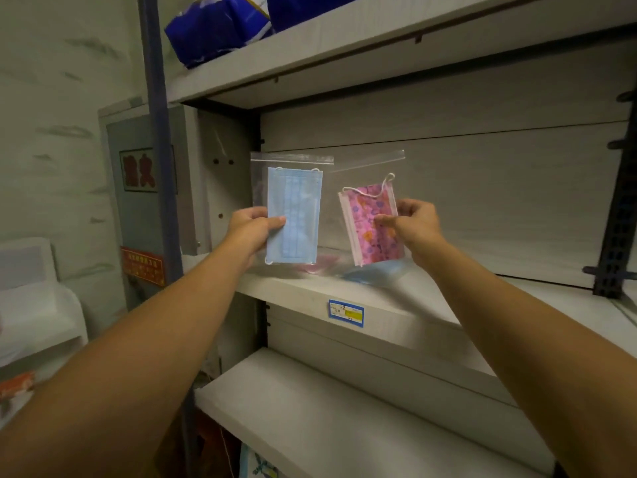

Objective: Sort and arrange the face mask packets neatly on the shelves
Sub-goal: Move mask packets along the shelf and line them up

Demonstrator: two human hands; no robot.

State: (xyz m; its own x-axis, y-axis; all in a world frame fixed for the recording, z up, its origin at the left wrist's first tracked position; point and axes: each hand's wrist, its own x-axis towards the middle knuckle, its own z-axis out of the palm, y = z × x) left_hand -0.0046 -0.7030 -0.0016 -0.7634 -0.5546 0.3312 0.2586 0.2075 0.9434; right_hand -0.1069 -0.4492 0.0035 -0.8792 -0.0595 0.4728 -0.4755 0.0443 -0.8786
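My left hand [253, 232] pinches a clear zip packet holding a light blue face mask [296, 215], upright above the middle shelf [396, 305]. To its right, my right hand [415, 225] pinches a second clear packet with a pink patterned mask [370, 222], tilted slightly. Both packets hang side by side in front of the shelf's back panel. Lying flat on the shelf beneath them are two more packets, one pinkish [319, 263] and one blue [374, 272], partly hidden by the held ones.
A blue price label [346, 312] sits on the middle shelf's front edge. Blue bags [220, 25] lie on the top shelf. The lower shelf [327, 419] juts out below. A dark shelf upright [617, 215] stands at right, a grey door with red signs [141, 208] at left.
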